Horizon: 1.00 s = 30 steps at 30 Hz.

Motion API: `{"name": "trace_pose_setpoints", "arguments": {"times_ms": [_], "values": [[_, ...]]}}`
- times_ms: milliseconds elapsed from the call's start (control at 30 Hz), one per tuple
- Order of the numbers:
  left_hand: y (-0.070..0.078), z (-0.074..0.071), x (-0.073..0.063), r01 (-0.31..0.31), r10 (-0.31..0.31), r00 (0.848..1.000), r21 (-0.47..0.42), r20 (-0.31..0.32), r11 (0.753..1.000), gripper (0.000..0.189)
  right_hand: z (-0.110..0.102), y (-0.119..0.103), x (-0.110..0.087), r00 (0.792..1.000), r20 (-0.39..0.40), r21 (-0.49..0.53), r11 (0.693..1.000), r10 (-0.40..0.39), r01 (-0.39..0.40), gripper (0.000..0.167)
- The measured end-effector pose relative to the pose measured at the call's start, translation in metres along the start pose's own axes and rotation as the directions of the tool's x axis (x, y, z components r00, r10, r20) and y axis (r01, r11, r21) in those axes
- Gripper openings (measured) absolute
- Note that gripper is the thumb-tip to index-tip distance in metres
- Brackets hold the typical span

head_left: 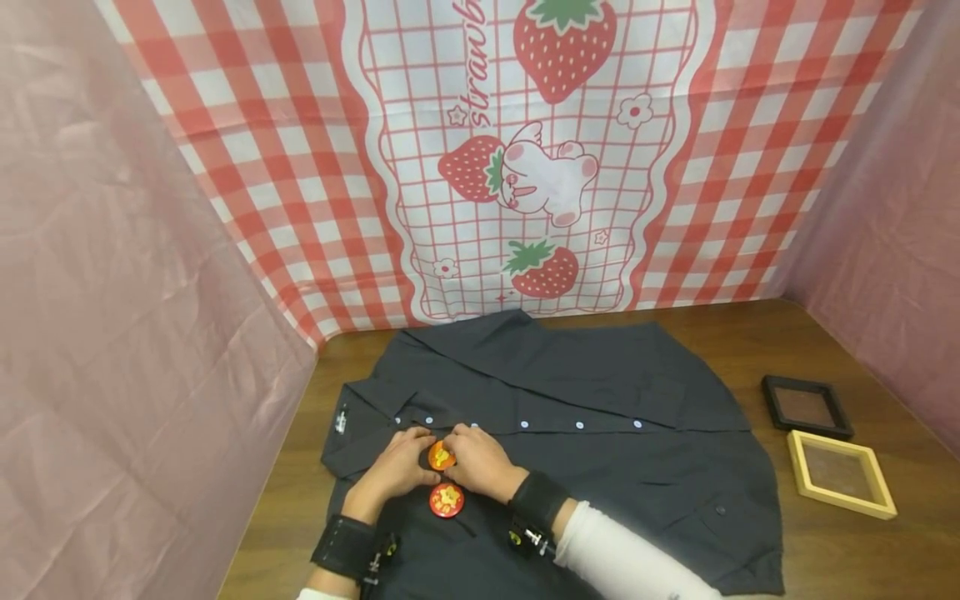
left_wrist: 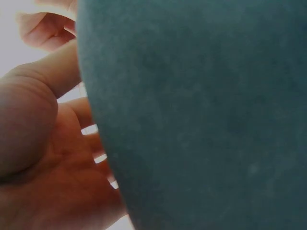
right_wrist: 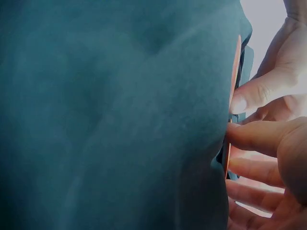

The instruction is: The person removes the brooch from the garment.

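A dark button-up shirt lies spread on the wooden table, its collar to the left. Two round pin badges are on its chest: an orange badge with a yellow figure, and just below it a red badge with another yellow figure. My left hand holds the orange badge from the left, thumb tip in the space between the badges. From the right, my right hand pinches the same badge. Dark cloth fills most of both wrist views; the right wrist view shows the badges edge-on, their backs hidden.
At the table's right side lie a black frame and, in front of it, a pale yellow frame. A red checked strawberry cloth hangs behind the table. Pink curtains flank both sides.
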<state>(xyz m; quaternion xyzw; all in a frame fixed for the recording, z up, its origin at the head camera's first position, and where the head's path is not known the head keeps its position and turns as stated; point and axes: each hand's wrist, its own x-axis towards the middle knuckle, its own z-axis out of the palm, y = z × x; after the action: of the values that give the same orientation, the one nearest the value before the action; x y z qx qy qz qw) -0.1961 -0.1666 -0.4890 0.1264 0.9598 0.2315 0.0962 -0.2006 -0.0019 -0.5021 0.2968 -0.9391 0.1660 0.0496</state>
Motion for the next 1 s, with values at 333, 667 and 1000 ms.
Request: {"name": "trace_pose_setpoints", "arguments": {"times_ms": [333, 667, 1000], "values": [[0.001, 0.001, 0.000, -0.011, 0.012, 1.000, 0.037, -0.020, 0.999, 0.053, 0.003, 0.000, 0.003, 0.999, -0.032, 0.018, 1.000, 0.001, 0.000, 0.027], [0.001, 0.001, 0.002, -0.009, 0.010, 0.999, 0.049, -0.034, 0.999, 0.053, 0.005, 0.002, 0.006, 1.000, -0.024, 0.024, 1.000, -0.019, 0.019, 0.030], [0.001, 0.001, 0.004, 0.006, -0.004, 0.999, 0.039, -0.033, 0.999, 0.054, 0.004, 0.002, 0.011, 1.000, 0.006, 0.012, 1.000, -0.007, 0.007, 0.027]]}}
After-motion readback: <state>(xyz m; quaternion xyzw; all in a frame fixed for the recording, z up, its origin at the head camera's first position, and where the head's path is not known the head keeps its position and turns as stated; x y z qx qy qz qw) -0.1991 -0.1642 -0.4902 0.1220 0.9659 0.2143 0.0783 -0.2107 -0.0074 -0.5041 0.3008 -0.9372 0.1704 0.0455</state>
